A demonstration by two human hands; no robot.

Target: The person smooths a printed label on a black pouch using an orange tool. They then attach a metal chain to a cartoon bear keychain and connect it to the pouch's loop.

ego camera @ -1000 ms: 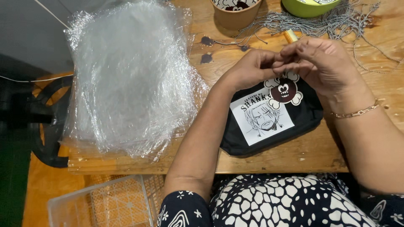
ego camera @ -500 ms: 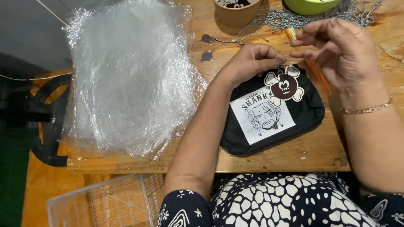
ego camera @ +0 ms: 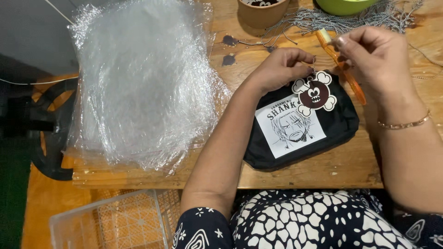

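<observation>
A black fabric pouch with a white printed patch lies on the wooden table in front of me. A skull-shaped charm, brown and white, hangs from a small metal chain at the pouch's top edge. My left hand pinches that chain just above the charm. My right hand is raised to the right of it, fingers closed on a thin bit of chain, with an orange tool lying under the hand.
A thick stack of clear plastic bags covers the table's left part. At the back are a brown cup, a green bowl and a heap of metal ball chains. A clear plastic crate stands below the table edge.
My right hand has drawn away from the left, up and to the right. The charm now hangs free on the pouch and the orange tool shows.
</observation>
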